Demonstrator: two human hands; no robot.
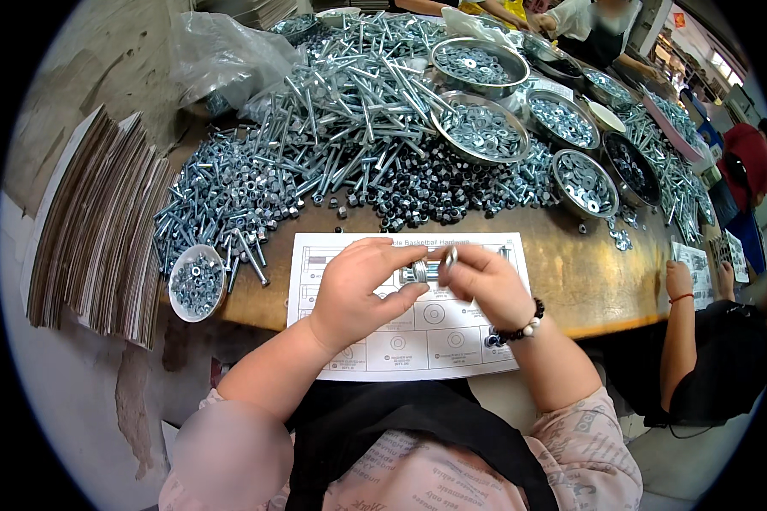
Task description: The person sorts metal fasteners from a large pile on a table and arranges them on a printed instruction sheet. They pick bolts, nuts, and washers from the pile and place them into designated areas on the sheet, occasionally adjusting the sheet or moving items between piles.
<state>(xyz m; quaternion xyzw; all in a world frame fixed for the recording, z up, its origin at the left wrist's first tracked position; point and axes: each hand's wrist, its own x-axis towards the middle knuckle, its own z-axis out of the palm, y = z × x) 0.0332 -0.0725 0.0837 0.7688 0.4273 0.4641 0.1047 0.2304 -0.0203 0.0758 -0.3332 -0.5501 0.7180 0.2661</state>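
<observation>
Wooden table [588, 281] heaped with bolts [349, 111], steel bowls [481, 128].

A printed sheet [349, 341] lies on the desk [588, 281] at its near edge. Behind it lies a heap of bolts [349, 111]; bowls of washers [484, 128] sit to the right, a small bowl of nuts [195, 283] to the left.

Bolts [358, 111] and bowls [483, 128] – bright, glossy plated metal; table [588, 281] – worn brown wood; sheet [418, 336] – matt white paper.
</observation>
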